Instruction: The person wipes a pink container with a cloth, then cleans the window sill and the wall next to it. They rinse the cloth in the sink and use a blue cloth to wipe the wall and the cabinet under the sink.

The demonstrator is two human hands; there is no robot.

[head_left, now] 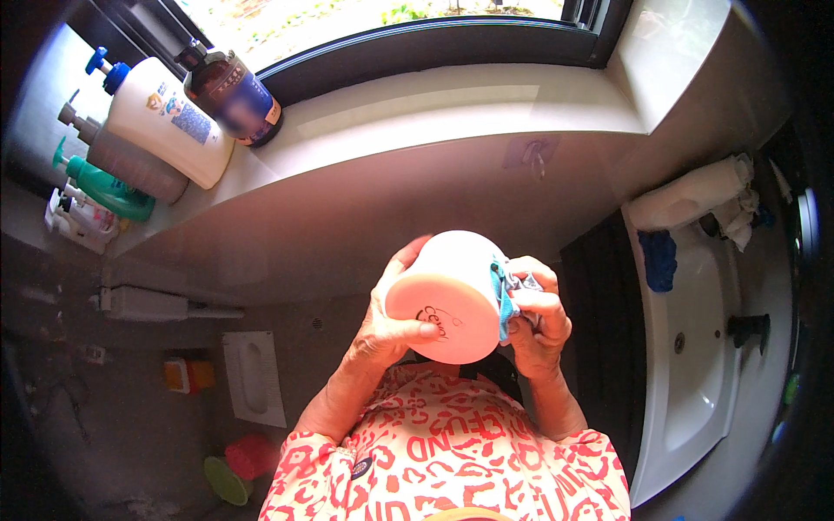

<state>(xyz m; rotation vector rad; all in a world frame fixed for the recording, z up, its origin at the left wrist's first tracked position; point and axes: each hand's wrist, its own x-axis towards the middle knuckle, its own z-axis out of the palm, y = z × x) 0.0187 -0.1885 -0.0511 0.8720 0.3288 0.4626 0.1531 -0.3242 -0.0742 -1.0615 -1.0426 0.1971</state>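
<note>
A pale pink and white round container, with dark lettering on its flat face, is held up in front of my chest. Its left side is gripped by my left hand, the thumb lying across the flat face and the other fingers partly hidden behind it. Against the container's right side, my right hand is closed on a bunched blue and grey cloth, which touches the wall. Whether the container's far end is open cannot be seen.
Several pump bottles, among them a white bottle and a brown bottle, stand on the window ledge. A white sink with a black faucet is at right. A squat toilet lies in the floor at left, near a red basin.
</note>
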